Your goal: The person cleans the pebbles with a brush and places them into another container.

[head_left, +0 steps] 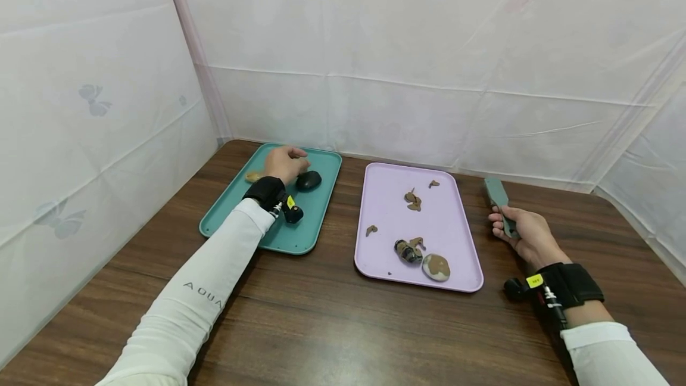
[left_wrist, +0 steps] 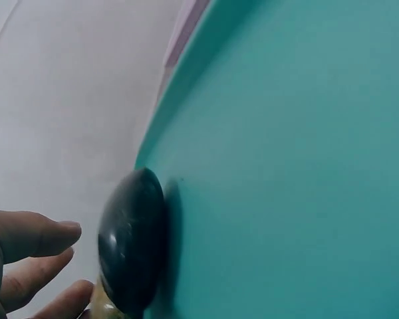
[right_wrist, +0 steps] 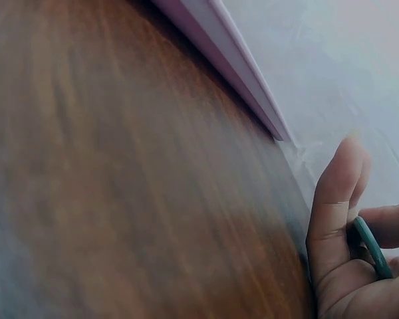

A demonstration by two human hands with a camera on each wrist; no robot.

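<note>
My left hand (head_left: 286, 162) hovers over the far end of a teal tray (head_left: 316, 219), fingers loosely curled and holding nothing. A smooth black stone (head_left: 308, 180) lies on the tray just right of it. In the left wrist view the fingers (left_wrist: 33, 236) are a little apart from the black stone (left_wrist: 133, 242). A tan stone (head_left: 253, 177) lies left of the wrist. My right hand (head_left: 522, 234) grips a flat grey-green tool (head_left: 497, 196) above the table, right of a lilac tray (head_left: 386, 267). The tool's edge (right_wrist: 370, 247) shows between the curled fingers (right_wrist: 336, 219).
The lilac tray holds a dark stone (head_left: 407, 251), a pale stone smeared brown (head_left: 436, 267) and several brown crumbs (head_left: 412, 200). Both trays sit on a wooden table (head_left: 321, 326). White sheet walls close in the back and both sides.
</note>
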